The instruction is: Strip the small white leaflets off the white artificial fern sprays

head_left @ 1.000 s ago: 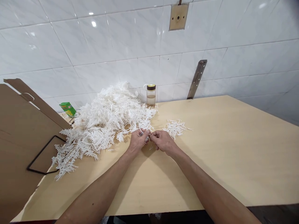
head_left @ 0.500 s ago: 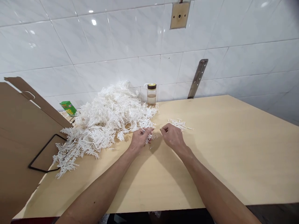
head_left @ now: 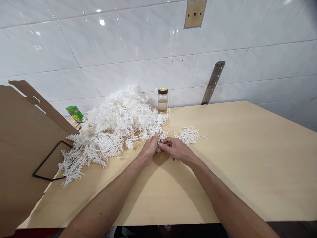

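Across the lower frame, pale tabletop (head_left: 247, 158); left of centre, feathery white heap (head_left: 119, 122). At centre, left hand (head_left: 149, 148) and right hand (head_left: 178, 150); right of centre, white clippings (head_left: 188, 135). Between the hands — white sprig (head_left: 158, 149), gripped by the left, touched by the right — pinch unclear.

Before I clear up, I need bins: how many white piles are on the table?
2: a big pile beyond the left hand, a small pile beyond the right hand. The cardboard could hide more.
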A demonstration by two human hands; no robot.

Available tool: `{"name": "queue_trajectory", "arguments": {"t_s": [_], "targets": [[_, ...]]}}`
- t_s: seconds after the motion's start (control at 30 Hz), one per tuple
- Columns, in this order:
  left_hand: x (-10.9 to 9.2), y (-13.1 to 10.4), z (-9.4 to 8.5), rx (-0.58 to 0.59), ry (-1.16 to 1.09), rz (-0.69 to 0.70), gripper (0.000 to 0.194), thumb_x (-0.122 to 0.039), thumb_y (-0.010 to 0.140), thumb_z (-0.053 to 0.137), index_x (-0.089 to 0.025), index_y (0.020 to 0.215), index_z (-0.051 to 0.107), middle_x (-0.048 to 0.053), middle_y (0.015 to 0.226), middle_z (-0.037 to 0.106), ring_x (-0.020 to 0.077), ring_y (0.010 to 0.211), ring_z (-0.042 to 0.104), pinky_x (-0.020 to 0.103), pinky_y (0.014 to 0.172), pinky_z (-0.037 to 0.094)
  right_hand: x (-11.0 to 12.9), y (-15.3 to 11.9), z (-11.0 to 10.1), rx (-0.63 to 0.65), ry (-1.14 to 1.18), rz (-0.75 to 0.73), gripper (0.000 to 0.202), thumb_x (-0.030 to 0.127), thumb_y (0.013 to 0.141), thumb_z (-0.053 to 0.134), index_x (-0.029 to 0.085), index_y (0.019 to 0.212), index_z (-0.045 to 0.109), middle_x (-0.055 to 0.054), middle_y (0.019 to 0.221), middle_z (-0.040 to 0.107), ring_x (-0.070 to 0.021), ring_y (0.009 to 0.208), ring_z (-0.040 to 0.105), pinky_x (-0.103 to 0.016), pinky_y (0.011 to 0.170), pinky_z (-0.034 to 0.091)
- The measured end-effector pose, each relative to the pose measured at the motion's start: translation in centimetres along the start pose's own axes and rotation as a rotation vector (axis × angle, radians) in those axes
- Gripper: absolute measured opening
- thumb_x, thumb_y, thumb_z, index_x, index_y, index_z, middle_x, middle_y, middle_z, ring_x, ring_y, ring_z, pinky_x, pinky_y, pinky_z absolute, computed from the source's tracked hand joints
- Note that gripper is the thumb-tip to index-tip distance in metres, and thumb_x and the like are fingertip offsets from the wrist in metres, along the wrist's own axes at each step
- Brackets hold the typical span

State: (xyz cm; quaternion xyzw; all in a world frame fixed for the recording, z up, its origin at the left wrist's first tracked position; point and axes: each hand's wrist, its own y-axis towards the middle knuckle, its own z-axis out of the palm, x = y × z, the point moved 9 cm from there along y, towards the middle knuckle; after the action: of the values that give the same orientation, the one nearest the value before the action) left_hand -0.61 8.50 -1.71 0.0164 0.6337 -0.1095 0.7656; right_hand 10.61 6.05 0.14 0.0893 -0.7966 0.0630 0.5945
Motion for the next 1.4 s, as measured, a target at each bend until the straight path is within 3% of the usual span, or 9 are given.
{"name": "queue_trajectory", "arguments": {"t_s": [0.17,0.27,0.4,0.53,0.73,0.93,1.03,1.17,1.4], "targets": [[-0.5,-0.5,1.2,0.116,0.046,0.010,0.060,-0.071,0.080,0.052,-0.015,0.097,0.064,0.001,0.063,0.061,0.0146,0.058,0.058,0.027,0.059,0.047,-1.4,0.7,1.2,0.014,0.229,0.096,0.044,0.058,0.082,0.058,0.018,0.065,0.054,0.002,0.056,0.053,-0.0074,0.041,0.043,-0.019,0.033,0.036],[-1.3,-0.7,1.1,0.093,0.076,0.051,0.064,-0.067,0.080,0.056,-0.018,0.121,0.062,0.005,0.084,0.069,0.0175,0.074,0.064,0.027,0.067,0.049,-1.8,0.9,1.4,-0.016,0.294,0.155,0.041,0.055,0.081,0.061,0.018,0.064,0.053,0.002,0.057,0.056,-0.0074,0.040,0.045,-0.020,0.033,0.037],[-2.1,-0.8,0.4,0.035,0.102,0.079,0.061,-0.062,0.082,0.059,-0.022,0.127,0.062,0.009,0.109,0.068,0.0196,0.096,0.063,0.025,0.075,0.048,-1.6,0.8,1.2,-0.004,0.259,0.161,0.031,0.040,0.077,0.068,0.019,0.062,0.052,0.004,0.047,0.050,-0.0081,0.038,0.046,-0.020,0.037,0.040],[-2.6,-0.8,0.5,0.084,0.105,0.063,0.058,-0.056,0.076,0.069,-0.018,0.120,0.064,0.006,0.092,0.069,0.0153,0.077,0.062,0.025,0.068,0.048,-1.5,0.7,0.1,-0.017,0.244,0.148,0.016,0.025,0.070,0.071,0.018,0.067,0.057,0.002,0.053,0.058,-0.0092,0.045,0.054,-0.018,0.040,0.041],[-2.8,-0.9,0.8,0.188,0.188,-0.002,0.041,-0.050,0.066,0.079,-0.012,0.078,0.067,0.004,0.071,0.064,0.0142,0.063,0.062,0.029,0.063,0.053,-2.0,0.7,-2.3,-0.149,0.332,0.179,0.014,0.018,0.066,0.073,0.017,0.076,0.063,-0.001,0.061,0.064,-0.0127,0.052,0.062,-0.020,0.044,0.046],[-2.9,-0.9,1.0,0.227,0.179,-0.009,0.037,-0.044,0.067,0.080,-0.012,0.077,0.065,0.005,0.066,0.065,0.0140,0.062,0.064,0.027,0.062,0.054,-1.3,0.5,-2.6,-0.189,0.508,0.195,0.015,0.016,0.064,0.074,0.016,0.076,0.065,-0.002,0.070,0.065,-0.0133,0.064,0.064,-0.030,0.069,0.058],[-3.0,-0.9,1.0,0.211,0.182,0.009,0.036,-0.045,0.067,0.079,-0.012,0.075,0.064,0.005,0.067,0.064,0.0141,0.062,0.063,0.026,0.060,0.054,-0.6,0.5,-2.1,-0.142,0.559,0.150,0.020,0.027,0.066,0.078,0.015,0.075,0.064,-0.002,0.072,0.065,-0.0146,0.071,0.064,-0.032,0.076,0.058],[-3.4,-1.1,1.2,0.210,0.224,0.050,0.037,-0.046,0.070,0.076,-0.012,0.075,0.065,0.006,0.070,0.065,0.0134,0.063,0.062,0.026,0.061,0.054,-0.1,0.5,-2.0,-0.141,0.549,0.087,0.033,0.039,0.063,0.082,0.015,0.066,0.060,0.000,0.066,0.062,-0.0130,0.065,0.061,-0.033,0.074,0.058],[-3.9,-0.8,0.3,0.099,0.146,0.077,0.029,-0.041,0.072,0.072,-0.013,0.077,0.063,0.002,0.068,0.061,0.0106,0.057,0.057,0.024,0.055,0.049,-1.4,0.8,-2.5,-0.219,0.454,0.138,0.027,0.024,0.057,0.083,0.015,0.074,0.065,-0.002,0.073,0.068,-0.0126,0.065,0.063,-0.028,0.067,0.057]]}}
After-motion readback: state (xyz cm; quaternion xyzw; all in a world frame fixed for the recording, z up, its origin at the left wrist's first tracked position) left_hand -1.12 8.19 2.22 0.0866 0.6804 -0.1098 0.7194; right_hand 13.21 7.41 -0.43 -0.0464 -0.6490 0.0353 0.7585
